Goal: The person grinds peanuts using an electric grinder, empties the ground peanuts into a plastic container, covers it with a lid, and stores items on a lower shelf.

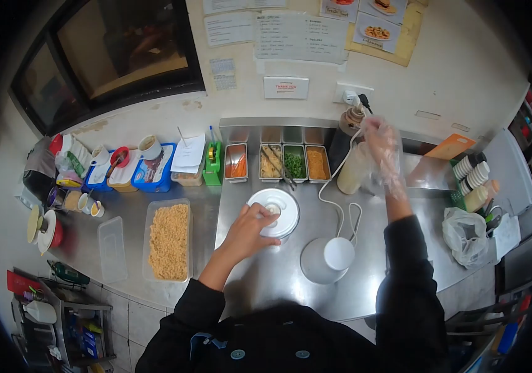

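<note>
Stainless-steel surface (pixel 260 276) along a pale wall (pixel 458 56), with printed papers (pixel 300 37) and a wall socket (pixel 350 93) above it. Center: a round container with a white lid (pixel 286 219) stands on the surface; the left hand (pixel 246 231) holds the lid, fingers curled over its top. Right of center: the right hand (pixel 385 142), in clear plastic, is raised beside a dark bottle (pixel 343 133) and near a pale squeeze bottle (pixel 352 171); its fingers are drawn together, and whether they hold anything cannot be told. Nearer the wearer: a white appliance (pixel 328 260) with a white cord (pixel 325 200). Behind the lid: metal trays (pixel 294 180) of orange, pale, green and tan food. Left: a clear tub (pixel 168 241) of tan crumbs, beside a clear plastic lid (pixel 112 250).
</note>
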Demonstrator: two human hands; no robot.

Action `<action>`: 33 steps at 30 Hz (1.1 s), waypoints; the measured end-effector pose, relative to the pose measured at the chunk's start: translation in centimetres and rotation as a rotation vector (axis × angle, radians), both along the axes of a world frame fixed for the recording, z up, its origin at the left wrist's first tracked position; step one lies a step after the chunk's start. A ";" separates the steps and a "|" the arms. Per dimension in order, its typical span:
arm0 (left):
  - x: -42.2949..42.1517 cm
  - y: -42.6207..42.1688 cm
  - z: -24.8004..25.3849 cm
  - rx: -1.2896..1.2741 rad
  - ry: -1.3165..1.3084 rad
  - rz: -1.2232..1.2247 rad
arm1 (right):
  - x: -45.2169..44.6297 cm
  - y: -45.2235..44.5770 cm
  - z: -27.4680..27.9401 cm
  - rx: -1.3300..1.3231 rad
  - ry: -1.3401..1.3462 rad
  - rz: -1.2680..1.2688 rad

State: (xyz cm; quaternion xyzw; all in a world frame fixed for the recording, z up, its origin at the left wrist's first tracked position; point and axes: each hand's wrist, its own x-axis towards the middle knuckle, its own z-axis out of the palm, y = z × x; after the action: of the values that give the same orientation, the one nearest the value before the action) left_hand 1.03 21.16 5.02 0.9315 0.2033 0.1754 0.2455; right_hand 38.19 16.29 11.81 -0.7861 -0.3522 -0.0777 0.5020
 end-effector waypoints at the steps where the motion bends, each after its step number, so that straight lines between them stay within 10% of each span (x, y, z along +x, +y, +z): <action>1: 0.0 -0.2 0.0 0.020 -0.005 -0.032 | 0.8 1.0 1.1 0.003 0.000 -0.002; 9: -1.2 -2.9 1.5 -0.025 -0.174 0.132 | 5.8 10.4 4.5 -0.620 -0.689 -0.082; 17: -3.4 -3.1 0.2 -0.054 -0.265 0.276 | 9.5 13.3 3.6 -0.648 -0.376 -0.066; 29: -2.6 -5.0 1.0 -0.161 -0.287 0.276 | -0.2 -6.6 9.5 -0.042 -0.112 -0.186; 33: -1.6 -6.7 0.2 -0.182 -0.296 0.145 | -2.7 -13.8 2.0 0.381 0.141 -0.057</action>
State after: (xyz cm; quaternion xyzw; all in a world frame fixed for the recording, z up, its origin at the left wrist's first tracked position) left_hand -0.58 14.47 5.20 0.8523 0.2464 0.3086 0.3430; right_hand 35.46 2.50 13.84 -0.6901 -0.2728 -0.1018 0.6626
